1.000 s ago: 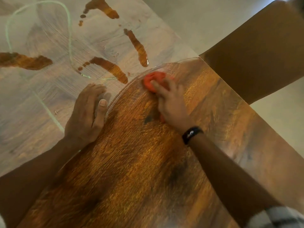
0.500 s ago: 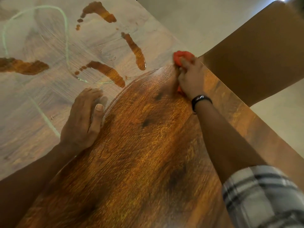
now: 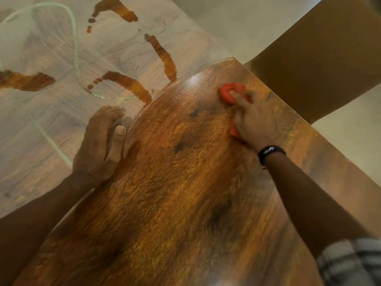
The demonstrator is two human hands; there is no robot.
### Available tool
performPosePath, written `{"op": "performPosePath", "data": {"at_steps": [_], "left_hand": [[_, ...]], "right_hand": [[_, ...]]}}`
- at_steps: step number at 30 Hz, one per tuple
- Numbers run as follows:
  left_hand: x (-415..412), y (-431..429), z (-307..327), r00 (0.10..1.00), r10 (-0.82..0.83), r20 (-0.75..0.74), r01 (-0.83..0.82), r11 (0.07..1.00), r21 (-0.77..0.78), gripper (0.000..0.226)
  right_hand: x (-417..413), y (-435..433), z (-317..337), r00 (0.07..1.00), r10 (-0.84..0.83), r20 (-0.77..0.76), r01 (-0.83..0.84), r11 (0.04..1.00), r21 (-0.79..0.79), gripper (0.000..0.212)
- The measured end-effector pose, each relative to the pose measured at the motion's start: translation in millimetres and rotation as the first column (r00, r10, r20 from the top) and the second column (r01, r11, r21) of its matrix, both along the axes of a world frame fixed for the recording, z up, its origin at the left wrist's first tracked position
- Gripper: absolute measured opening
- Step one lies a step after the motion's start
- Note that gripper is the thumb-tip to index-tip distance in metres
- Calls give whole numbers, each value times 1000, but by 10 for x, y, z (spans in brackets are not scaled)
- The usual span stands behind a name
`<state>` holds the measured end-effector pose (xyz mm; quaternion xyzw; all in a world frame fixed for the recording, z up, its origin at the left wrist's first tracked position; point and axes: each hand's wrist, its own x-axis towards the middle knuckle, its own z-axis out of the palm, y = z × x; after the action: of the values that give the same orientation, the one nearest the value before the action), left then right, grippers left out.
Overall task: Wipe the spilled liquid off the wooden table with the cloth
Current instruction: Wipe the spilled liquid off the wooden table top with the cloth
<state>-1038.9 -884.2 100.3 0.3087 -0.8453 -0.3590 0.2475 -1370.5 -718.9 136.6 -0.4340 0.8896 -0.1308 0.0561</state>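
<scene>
My right hand (image 3: 250,120) presses an orange-red cloth (image 3: 227,92) onto the wooden table (image 3: 175,193) near its far right edge; the cloth pokes out ahead of my fingers and beside my palm. The hand is blurred by motion. My left hand (image 3: 101,145) lies flat on the table to the left, fingers together, holding nothing. Beyond a curved boundary the tabletop looks pale and filmy, with several elongated patches that show the deep brown of the wood (image 3: 162,52). The near part of the table shows glossy brown wood.
A brown chair back (image 3: 319,54) stands just beyond the table's right edge, close to my right hand. Pale floor (image 3: 216,19) shows behind it. A thin greenish line (image 3: 75,48) loops across the pale area at far left.
My right hand swept the cloth from the table's middle out to the far right edge, then drew it back a little toward me. My left hand has stayed planted.
</scene>
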Motion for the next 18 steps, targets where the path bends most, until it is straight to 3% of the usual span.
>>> {"op": "performPosePath", "data": {"at_steps": [3, 5, 8, 11, 13, 16, 18], "left_hand": [[-1, 4, -3, 1000, -3, -4, 3, 1000, 0, 51], [-1, 7, -4, 1000, -1, 4, 1, 1000, 8, 53], [2, 2, -1, 999, -4, 35, 4, 1000, 11, 54], [7, -17, -22, 997, -5, 72, 5, 1000, -6, 56], [11, -35, -35, 997, -18, 80, 20, 1000, -22, 54], [3, -61, -57, 996, -47, 74, 49, 998, -34, 44], [-5, -62, -66, 997, -45, 65, 48, 998, -46, 43]], "right_hand": [[-390, 26, 61, 961, -278, -18, 278, 960, 31, 45], [-130, -101, 47, 954, -298, -21, 298, 954, 26, 44], [735, -229, -42, 998, -62, 33, 63, 997, -34, 44], [1698, -89, -116, 959, 285, -1, -285, 958, -30, 44], [1723, 84, -146, 943, 333, -16, -333, 943, -23, 49], [980, 348, -98, 1000, 12, -23, -13, 999, -43, 53], [349, 701, -22, 974, -226, -11, 226, 974, -19, 49]]}}
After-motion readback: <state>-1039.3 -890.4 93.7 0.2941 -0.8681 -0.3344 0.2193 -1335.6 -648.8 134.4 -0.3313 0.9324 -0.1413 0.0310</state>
